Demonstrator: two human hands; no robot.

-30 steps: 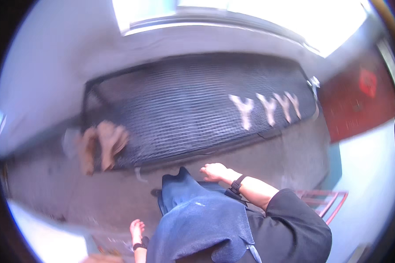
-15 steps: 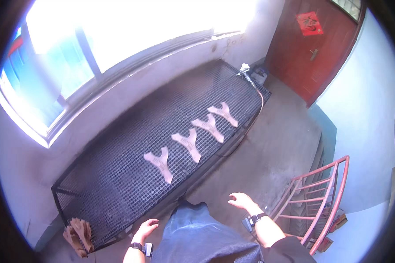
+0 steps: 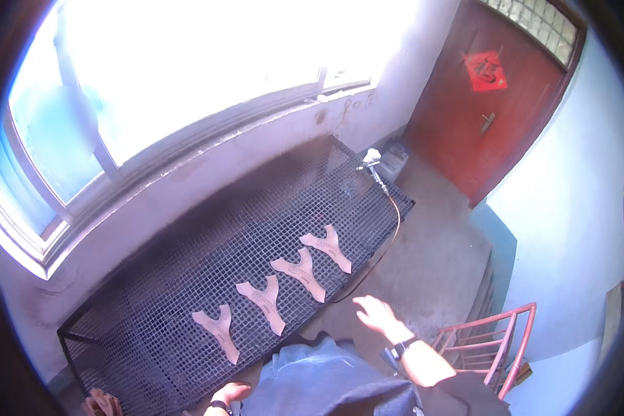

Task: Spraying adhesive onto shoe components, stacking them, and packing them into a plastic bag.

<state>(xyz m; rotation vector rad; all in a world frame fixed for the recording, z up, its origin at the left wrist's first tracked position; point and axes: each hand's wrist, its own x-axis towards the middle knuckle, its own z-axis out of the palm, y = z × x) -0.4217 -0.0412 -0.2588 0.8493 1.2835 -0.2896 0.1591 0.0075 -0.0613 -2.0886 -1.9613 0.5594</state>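
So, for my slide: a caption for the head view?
Four Y-shaped wooden pieces on a black mesh rack, right hand open nearby.

A red diamond-shaped paper sign (image 3: 485, 71) with a dark character hangs on the upper part of the dark red door (image 3: 496, 132), top right.

Both hands are bare. The right hand (image 3: 374, 313) has a black watch (image 3: 401, 348) on its wrist, and the left hand (image 3: 230, 393) a dark wristband (image 3: 219, 405). A blue denim garment (image 3: 329, 385) covers the torso.
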